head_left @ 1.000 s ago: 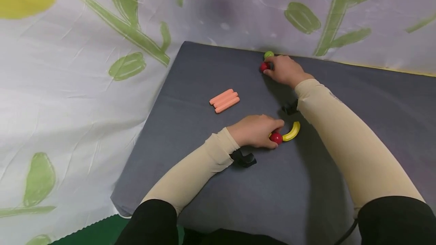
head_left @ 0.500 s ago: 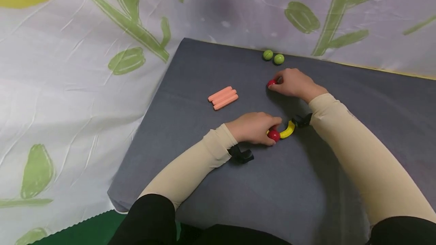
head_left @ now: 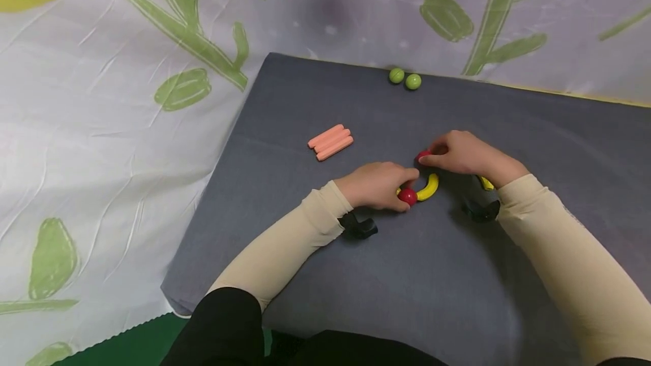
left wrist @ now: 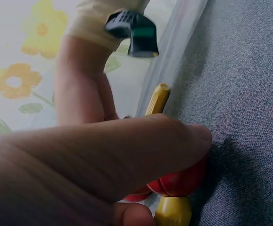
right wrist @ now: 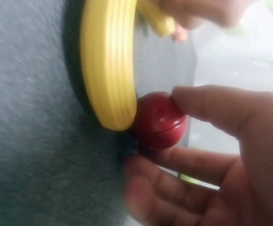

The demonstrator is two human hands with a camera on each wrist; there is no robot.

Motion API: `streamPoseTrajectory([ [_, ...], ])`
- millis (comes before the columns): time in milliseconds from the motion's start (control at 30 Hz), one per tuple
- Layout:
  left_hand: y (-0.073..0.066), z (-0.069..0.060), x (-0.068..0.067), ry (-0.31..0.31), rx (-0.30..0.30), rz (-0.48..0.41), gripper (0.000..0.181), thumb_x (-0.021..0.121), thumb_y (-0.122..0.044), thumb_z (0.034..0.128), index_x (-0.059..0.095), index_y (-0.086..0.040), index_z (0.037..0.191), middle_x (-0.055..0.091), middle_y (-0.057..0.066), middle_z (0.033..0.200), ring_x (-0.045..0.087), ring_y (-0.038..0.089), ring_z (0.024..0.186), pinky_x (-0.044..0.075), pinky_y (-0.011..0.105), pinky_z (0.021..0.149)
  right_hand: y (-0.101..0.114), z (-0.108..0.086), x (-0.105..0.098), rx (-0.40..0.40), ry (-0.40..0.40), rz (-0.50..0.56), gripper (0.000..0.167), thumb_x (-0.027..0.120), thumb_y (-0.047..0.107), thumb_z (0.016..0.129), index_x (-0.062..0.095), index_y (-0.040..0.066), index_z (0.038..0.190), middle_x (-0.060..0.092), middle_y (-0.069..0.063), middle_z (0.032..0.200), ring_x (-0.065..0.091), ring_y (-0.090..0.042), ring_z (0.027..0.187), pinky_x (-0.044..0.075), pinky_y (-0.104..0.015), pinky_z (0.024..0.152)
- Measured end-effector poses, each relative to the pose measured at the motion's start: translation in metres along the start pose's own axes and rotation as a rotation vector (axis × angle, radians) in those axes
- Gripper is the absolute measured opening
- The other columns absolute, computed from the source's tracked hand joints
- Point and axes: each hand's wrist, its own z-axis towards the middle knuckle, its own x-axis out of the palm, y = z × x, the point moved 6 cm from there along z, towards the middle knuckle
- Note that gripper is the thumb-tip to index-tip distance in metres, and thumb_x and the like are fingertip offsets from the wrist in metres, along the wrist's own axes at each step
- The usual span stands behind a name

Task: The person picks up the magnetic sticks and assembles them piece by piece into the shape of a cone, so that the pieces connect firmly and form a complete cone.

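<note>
In the head view my left hand (head_left: 376,185) holds a small red ball (head_left: 408,196) between thumb and fingers, low on the dark cloth. A curved yellow toy banana (head_left: 428,187) lies against that ball's right side, and a bit of yellow shows on its left. The left wrist view has this grooved red ball (left wrist: 183,181) partly behind the thumb. Just above and to the right, my right hand (head_left: 468,154) pinches another red ball (head_left: 422,156). In the right wrist view this red ball (right wrist: 160,120) appears beside the end of a ridged banana (right wrist: 109,61).
Pink sticks (head_left: 330,142) lie side by side left of the hands. Two green balls (head_left: 413,82) sit at the table's back edge. Another yellow piece (head_left: 486,183) shows partly beneath the right wrist. A flower-printed sheet (head_left: 330,10) rises behind the table.
My right hand has carried its red ball from beside the green balls toward me and the banana, uncovering the second green ball. My left hand keeps its hold, nearly still.
</note>
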Motion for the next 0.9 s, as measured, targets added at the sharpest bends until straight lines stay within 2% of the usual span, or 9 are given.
streamPoseTrajectory([
  [167,-0.001,0.001,0.000,0.001,0.005,0.003,0.030,0.080,-0.035,0.0931,0.057,-0.019,0.105,0.060,-0.003,0.087,0.056,0.014,0.074,0.041,0.025,0.061,-0.005,-0.013,0.009,0.011,0.020,0.055,0.045,0.067,0.043,0.102,0.075,0.001,0.114,0.073,-0.006,0.087,0.063,-0.020,0.073,0.049,-0.036,0.064],
  [333,0.001,0.002,0.001,-0.005,0.011,0.006,0.030,0.079,-0.034,0.0932,0.058,-0.019,0.107,0.062,-0.005,0.091,0.057,0.013,0.077,0.043,0.024,0.063,-0.009,-0.018,0.013,0.032,0.002,0.131,0.043,0.066,0.042,0.103,0.074,0.000,0.109,0.071,-0.005,0.077,0.063,-0.019,0.068,0.048,-0.036,0.063],
  [500,0.003,0.002,0.001,-0.006,0.012,0.002,0.030,0.079,-0.034,0.0933,0.058,-0.019,0.109,0.063,-0.006,0.094,0.057,0.013,0.078,0.044,0.024,0.064,-0.013,-0.022,0.016,0.075,0.010,0.238,0.044,0.065,0.044,0.104,0.076,0.001,0.106,0.074,-0.008,0.086,0.069,-0.021,0.075,0.055,-0.035,0.067],
  [700,0.002,0.001,0.000,-0.010,0.011,0.009,0.031,0.080,-0.035,0.0933,0.059,-0.020,0.110,0.063,-0.006,0.095,0.057,0.012,0.079,0.044,0.024,0.065,-0.021,-0.026,0.019,0.137,0.012,0.338,0.048,0.063,0.048,0.104,0.075,0.002,0.111,0.075,-0.009,0.098,0.070,-0.021,0.085,0.057,-0.034,0.071],
  [900,0.001,0.001,0.001,0.005,0.000,0.013,0.030,0.079,-0.035,0.0941,0.059,-0.019,0.110,0.063,-0.006,0.096,0.056,0.011,0.080,0.043,0.024,0.065,-0.025,-0.030,0.020,0.151,-0.004,0.402,0.047,0.062,0.043,0.105,0.072,-0.002,0.114,0.071,-0.008,0.095,0.068,-0.020,0.087,0.057,-0.033,0.072],
])
